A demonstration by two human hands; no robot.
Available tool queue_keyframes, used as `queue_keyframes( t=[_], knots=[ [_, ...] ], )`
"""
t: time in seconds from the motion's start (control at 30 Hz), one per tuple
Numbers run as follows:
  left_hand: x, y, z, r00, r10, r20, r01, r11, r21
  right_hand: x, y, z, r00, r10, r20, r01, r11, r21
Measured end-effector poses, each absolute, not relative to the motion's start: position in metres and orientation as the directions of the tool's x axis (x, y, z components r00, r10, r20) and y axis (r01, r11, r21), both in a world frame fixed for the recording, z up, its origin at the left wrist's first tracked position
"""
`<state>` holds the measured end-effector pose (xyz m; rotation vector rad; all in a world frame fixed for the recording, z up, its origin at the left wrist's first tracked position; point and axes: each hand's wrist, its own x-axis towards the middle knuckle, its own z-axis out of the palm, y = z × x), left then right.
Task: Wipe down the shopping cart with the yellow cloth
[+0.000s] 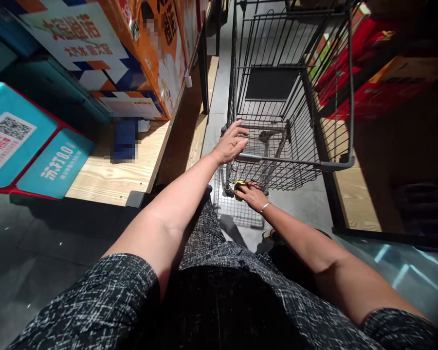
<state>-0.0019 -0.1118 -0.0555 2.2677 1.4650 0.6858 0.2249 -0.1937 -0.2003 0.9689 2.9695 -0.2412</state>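
A dark wire shopping cart (292, 155) stands in front of me. My left hand (233, 143) lies by the left corner of its grey rim, with its fingers stretched out over the basket and apart. Lower down, outside the wire wall, my right hand (252, 197) has its fingers closed round a small yellow thing (240, 184). Most of that thing is hidden by the fingers, and I cannot tell its kind. A thin bracelet (264, 207) circles my right wrist.
Left of the cart is a wooden shelf (149, 160) bearing orange boxes (146, 43) and a turquoise box (54, 160). To the right, another wooden shelf (355, 204) stands close, with red boxes (372, 97). A grey floor (299, 214) runs between them.
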Motion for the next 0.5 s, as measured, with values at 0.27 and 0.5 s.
queue_keyframes(
  t=[0.27,0.5],
  knots=[
    [-0.001,-0.116,-0.054,0.324,0.918,0.228,0.745,-0.397,0.536,0.271,-0.171,-0.106,-0.559,0.575,0.598,0.666,0.741,-0.090],
    [-0.001,-0.117,-0.054,0.318,0.918,0.238,0.766,-0.397,0.505,0.271,-0.177,-0.124,-0.497,0.726,0.476,0.731,0.645,-0.222]
  ],
)
